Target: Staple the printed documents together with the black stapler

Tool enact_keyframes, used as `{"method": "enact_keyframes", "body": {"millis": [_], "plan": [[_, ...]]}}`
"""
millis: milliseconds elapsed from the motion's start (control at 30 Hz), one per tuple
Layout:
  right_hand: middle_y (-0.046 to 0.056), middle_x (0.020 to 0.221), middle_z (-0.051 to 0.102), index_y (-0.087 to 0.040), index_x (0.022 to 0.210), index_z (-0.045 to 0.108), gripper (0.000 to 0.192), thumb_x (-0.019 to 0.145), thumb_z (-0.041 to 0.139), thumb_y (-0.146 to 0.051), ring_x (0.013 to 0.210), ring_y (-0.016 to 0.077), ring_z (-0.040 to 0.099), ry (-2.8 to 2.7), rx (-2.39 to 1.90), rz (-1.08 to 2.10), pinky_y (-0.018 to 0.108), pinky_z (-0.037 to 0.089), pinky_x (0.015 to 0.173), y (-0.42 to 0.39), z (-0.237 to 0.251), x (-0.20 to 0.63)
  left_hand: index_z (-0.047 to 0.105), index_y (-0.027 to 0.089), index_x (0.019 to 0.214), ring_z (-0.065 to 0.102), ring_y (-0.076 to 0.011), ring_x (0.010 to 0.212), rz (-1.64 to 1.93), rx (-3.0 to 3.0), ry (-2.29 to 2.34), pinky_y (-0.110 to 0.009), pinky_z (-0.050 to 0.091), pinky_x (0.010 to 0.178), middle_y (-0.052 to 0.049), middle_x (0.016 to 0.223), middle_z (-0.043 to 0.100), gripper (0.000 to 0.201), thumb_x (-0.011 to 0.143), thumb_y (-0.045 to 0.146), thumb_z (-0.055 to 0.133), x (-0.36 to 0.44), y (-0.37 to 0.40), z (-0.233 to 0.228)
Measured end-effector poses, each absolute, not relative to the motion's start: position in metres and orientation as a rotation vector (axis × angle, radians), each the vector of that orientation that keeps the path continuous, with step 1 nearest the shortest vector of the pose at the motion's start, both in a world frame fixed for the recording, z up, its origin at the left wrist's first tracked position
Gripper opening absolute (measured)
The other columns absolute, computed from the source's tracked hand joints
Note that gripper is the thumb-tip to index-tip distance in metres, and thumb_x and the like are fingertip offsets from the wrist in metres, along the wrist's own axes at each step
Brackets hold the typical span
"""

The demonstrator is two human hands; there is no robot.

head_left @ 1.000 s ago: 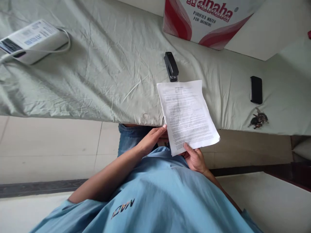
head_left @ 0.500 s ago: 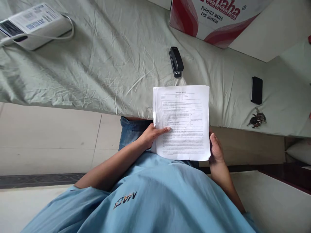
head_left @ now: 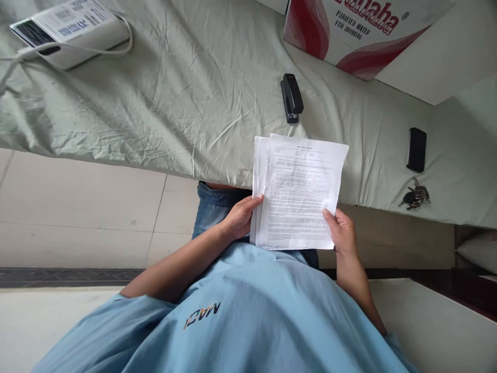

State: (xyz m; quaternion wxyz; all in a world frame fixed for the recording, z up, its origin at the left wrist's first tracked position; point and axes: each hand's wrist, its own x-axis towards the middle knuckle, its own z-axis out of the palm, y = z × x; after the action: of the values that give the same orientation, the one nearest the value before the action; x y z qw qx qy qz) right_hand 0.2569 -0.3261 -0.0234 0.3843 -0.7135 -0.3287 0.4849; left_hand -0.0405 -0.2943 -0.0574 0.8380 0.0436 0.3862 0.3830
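Observation:
I hold a small stack of printed white paper sheets (head_left: pixel 298 191) in front of my body, over the edge of a bed. My left hand (head_left: pixel 238 220) grips the stack's left edge, thumb on top. My right hand (head_left: pixel 341 233) grips the lower right corner. The top sheet sits slightly skewed to the right, so the edges of the sheets under it show on the left. A black stapler (head_left: pixel 292 97) lies on the sheet just beyond the papers' top edge, apart from them.
The bed has a wrinkled pale green sheet (head_left: pixel 174 93). On it lie a white box with a cable (head_left: pixel 73 28) far left, a red-and-white water carton (head_left: pixel 357 28) at the back, a black phone (head_left: pixel 417 149) and keys (head_left: pixel 415 197) at right. Tiled floor (head_left: pixel 77 217) lies below.
My right hand shifted from the bottom edge to the right lower corner. The papers turned from tilted to nearly upright, and the top sheet now fans off the ones beneath.

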Motion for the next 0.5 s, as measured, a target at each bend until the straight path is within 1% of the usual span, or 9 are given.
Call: {"method": "enact_keyframes", "body": {"millis": [167, 233, 300, 400, 500], "plan": [[0.000, 0.090, 0.086, -0.022, 0.100, 0.088, 0.049, 0.080, 0.092, -0.066, 0.082, 0.0206, 0.073, -0.935, -1.902, 1.000, 0.033, 0.056, 0.080, -0.326, -0.027, 0.278, 0.082, 0.014, 0.099, 0.085, -0.0360, 0.108, 0.843, 0.083, 0.833, -0.050, 0.068, 0.108, -0.016, 0.105, 0.089, 0.040, 0.076, 0.039, 0.103, -0.034, -0.296, -0.055], [0.001, 0.094, 0.087, -0.022, 0.103, 0.088, 0.048, 0.081, 0.091, -0.065, 0.085, 0.0214, 0.075, -0.917, -1.890, 0.899, 0.034, 0.057, 0.083, -0.325, -0.026, 0.288, 0.083, 0.014, 0.099, 0.086, -0.0334, 0.102, 0.842, 0.073, 0.848, -0.048, 0.069, 0.106, -0.015, 0.106, 0.089, 0.040, 0.074, 0.038, 0.104, -0.034, -0.295, -0.055], [0.002, 0.101, 0.088, -0.023, 0.105, 0.088, 0.046, 0.082, 0.091, -0.062, 0.090, 0.0223, 0.077, -0.874, -1.852, 0.812, 0.036, 0.059, 0.089, -0.323, -0.023, 0.297, 0.083, 0.013, 0.099, 0.085, -0.0327, 0.100, 0.834, 0.063, 0.845, -0.047, 0.069, 0.105, -0.015, 0.107, 0.089, 0.042, 0.073, 0.037, 0.105, -0.036, -0.294, -0.055], [0.004, 0.110, 0.089, -0.023, 0.107, 0.088, 0.043, 0.082, 0.093, -0.057, 0.096, 0.0240, 0.079, -0.820, -1.795, 0.763, 0.038, 0.060, 0.095, -0.322, -0.017, 0.303, 0.084, 0.011, 0.101, 0.085, -0.0361, 0.107, 0.824, 0.051, 0.792, -0.049, 0.068, 0.108, -0.018, 0.110, 0.088, 0.042, 0.075, 0.039, 0.102, -0.038, -0.292, -0.055], [0.005, 0.111, 0.089, -0.023, 0.109, 0.089, 0.044, 0.082, 0.093, -0.057, 0.095, 0.0255, 0.080, -0.839, -1.782, 0.835, 0.040, 0.062, 0.092, -0.321, -0.014, 0.298, 0.084, 0.009, 0.103, 0.082, -0.0396, 0.119, 0.819, 0.025, 0.752, -0.051, 0.064, 0.115, -0.020, 0.113, 0.088, 0.035, 0.087, 0.039, 0.092, -0.039, -0.291, -0.056]]}}
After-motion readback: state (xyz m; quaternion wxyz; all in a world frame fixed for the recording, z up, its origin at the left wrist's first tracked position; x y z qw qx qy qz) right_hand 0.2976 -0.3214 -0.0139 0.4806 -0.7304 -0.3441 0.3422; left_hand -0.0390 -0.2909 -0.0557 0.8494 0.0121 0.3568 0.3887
